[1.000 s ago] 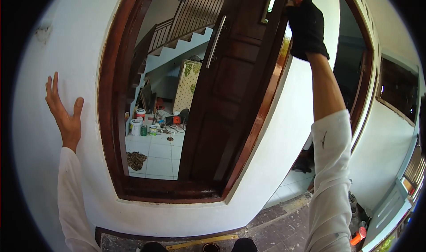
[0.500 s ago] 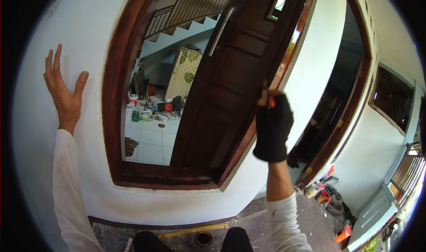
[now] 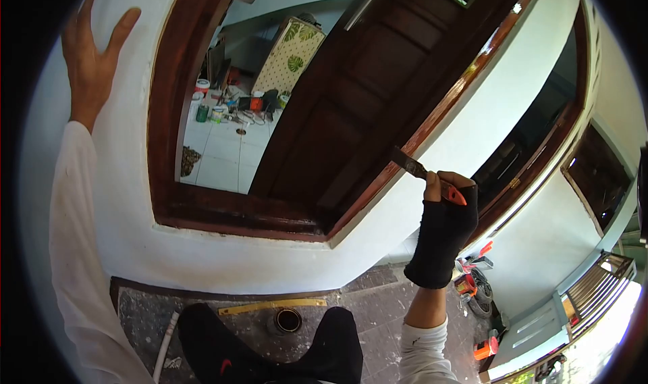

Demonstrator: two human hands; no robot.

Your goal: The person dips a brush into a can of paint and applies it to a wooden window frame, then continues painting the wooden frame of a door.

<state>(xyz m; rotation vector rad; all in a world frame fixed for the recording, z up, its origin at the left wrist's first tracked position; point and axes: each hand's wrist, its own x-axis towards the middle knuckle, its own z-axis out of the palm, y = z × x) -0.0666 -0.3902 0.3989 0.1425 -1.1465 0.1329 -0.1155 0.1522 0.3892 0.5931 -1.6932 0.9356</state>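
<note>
My right hand (image 3: 445, 222), in a black fingerless glove, grips a paintbrush (image 3: 410, 164) by its orange-red handle. The brush's dark bristle end overlaps the right side of the brown wooden frame (image 3: 432, 133). My left hand (image 3: 91, 66) is bare, fingers spread against the white wall (image 3: 121, 127) left of the opening. A dark, glossy panelled door (image 3: 351, 107) stands inside the frame. Between my knees, an open can (image 3: 289, 321) of dark liquid rests on the floor.
A yellow wooden strip (image 3: 256, 308) and a white tube (image 3: 164, 347) lie on the speckled floor. Through the opening, paint cans and tools (image 3: 233, 110) crowd the tiles near a leaf-patterned panel (image 3: 290, 53). Buckets and wheels (image 3: 472, 286) stand by the right wall.
My view has tilted downward, showing more of my legs and the floor. My right hand has turned, bringing the paintbrush into clear view against the frame. My left hand stays on the wall.
</note>
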